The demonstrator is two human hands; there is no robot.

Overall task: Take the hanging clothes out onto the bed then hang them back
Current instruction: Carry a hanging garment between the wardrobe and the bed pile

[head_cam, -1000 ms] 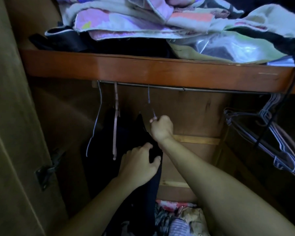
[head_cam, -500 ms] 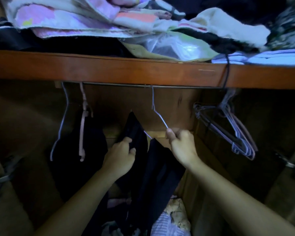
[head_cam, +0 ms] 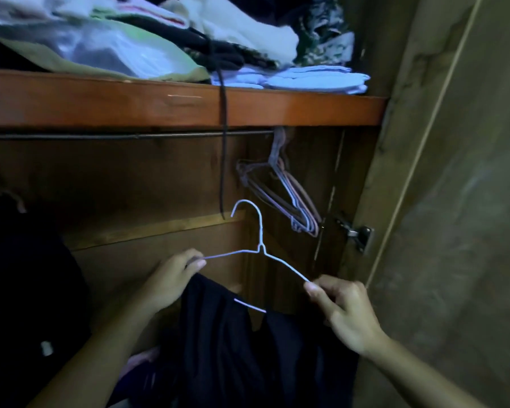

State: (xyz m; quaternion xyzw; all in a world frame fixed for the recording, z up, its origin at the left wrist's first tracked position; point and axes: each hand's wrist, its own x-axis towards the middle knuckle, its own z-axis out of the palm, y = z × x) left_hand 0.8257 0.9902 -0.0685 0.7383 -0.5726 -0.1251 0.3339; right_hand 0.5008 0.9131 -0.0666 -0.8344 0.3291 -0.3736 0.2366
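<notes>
Below the wardrobe rail [head_cam: 130, 135], head view: wire hanger [head_cam: 261, 251] off the rail, dark garment [head_cam: 242, 343] draped on it. Left hand [head_cam: 171, 278] and right hand [head_cam: 343, 310] pinch its shoulders. Step: taking out; next, likely carry to the bed.

A home wardrobe: rail [head_cam: 130, 135], hangers [head_cam: 289, 198], shelf [head_cam: 159, 104] of linens.
</notes>
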